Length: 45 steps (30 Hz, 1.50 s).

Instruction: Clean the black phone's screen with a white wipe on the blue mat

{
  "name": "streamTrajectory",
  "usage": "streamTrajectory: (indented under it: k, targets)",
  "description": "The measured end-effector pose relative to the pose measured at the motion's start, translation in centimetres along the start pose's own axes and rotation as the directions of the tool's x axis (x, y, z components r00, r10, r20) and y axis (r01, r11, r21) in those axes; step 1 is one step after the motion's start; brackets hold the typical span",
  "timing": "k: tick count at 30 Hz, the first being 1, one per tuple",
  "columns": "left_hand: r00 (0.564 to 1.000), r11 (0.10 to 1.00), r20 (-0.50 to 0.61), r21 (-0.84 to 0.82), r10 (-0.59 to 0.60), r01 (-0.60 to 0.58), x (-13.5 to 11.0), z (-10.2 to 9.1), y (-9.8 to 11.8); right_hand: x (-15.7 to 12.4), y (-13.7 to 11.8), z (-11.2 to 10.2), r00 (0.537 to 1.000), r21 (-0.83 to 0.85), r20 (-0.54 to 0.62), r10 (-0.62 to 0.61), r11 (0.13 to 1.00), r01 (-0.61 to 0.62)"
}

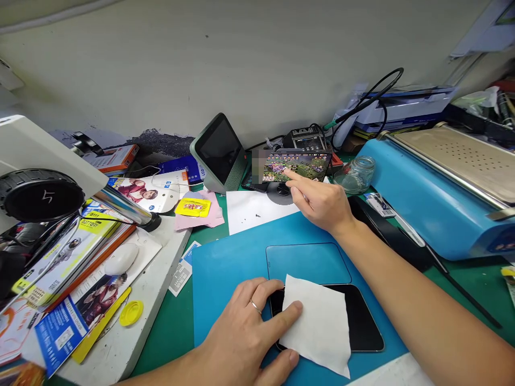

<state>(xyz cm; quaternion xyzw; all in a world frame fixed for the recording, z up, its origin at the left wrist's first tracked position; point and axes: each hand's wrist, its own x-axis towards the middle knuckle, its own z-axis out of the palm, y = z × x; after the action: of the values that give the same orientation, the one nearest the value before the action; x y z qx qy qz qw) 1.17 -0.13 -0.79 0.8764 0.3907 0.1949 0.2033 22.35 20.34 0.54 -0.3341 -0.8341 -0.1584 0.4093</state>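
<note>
Black phone [364, 321] lies flat on a blue mat [229, 262], partly beneath a piece of white cloth [322, 327], as a person lays the left hand [249, 327] over its left end. That grip is splayed, the index finger on the cloth and the thumb at the phone's near edge. At the far edge, a clear, dark-rimmed panel [308, 262] rests on the mat. The right hand [322, 203] reaches across, its grip loose, thumb apart from an index finger extended to the lit screen of a propped-up device [311, 165]. From where I stand, a tilted display [219, 147] sits left of it and a glass jar [363, 169] right, beside a blue machine [434, 198] on the green surface [161, 338].
</note>
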Motion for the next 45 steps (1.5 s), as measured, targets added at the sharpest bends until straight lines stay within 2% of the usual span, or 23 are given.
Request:
streamTrajectory:
  k: [5, 10, 21, 26, 32, 35, 39, 43, 45]
  targets:
    - [1.0, 1.0, -0.007, -0.005, 0.005, -0.005, 0.1, 0.1, 0.1, -0.2, 0.3, 0.0, 0.999, 0.038, -0.025, -0.03, 0.999, 0.031]
    - [1.0, 1.0, 0.005, -0.004, -0.003, 0.003, 0.1, 0.0, 0.1, -0.5, 0.5, 0.1, 0.999, 0.064, -0.002, -0.044, 0.997, 0.044]
    - [0.998, 0.999, 0.045, -0.004, -0.035, 0.036, 0.1, -0.4, 0.4, -0.2, -0.4, 0.1, 0.974, 0.102, 0.222, -0.05, 0.994, 0.027]
    - [0.997, 0.998, 0.046, -0.017, -0.058, 0.059, 0.0, -0.7, 0.7, -0.1, -0.7, 0.3, 0.969, 0.092, 0.244, -0.04, 0.996, 0.017]
    - [0.996, 0.998, 0.071, 0.0, -0.061, 0.061, 0.1, -1.2, 0.8, -0.3, -0.5, 0.2, 0.987, 0.085, 0.158, -0.007, 0.996, -0.006]
    - [0.996, 0.999, 0.065, 0.002, -0.053, 0.053, 0.1, -1.2, 0.8, -0.4, -0.1, -0.1, 0.997, 0.037, 0.025, 0.079, 0.996, -0.08]
    - [0.997, 0.999, 0.061, -0.012, -0.049, 0.05, 0.0, -1.1, 0.8, -0.3, 0.7, 0.4, 0.966, -0.071, -0.161, 0.204, 0.974, -0.217]
    - [0.997, 0.998, 0.056, -0.018, -0.061, 0.062, -0.1, -0.8, 0.7, 0.1, 1.2, 1.9, 0.935, -0.052, -0.136, 0.328, 0.94, -0.337]
    - [0.997, 0.998, 0.046, -0.021, -0.057, 0.058, -0.1, -0.7, 0.6, 0.2, 1.3, 2.5, 0.929, -0.047, -0.119, 0.352, 0.932, -0.359]
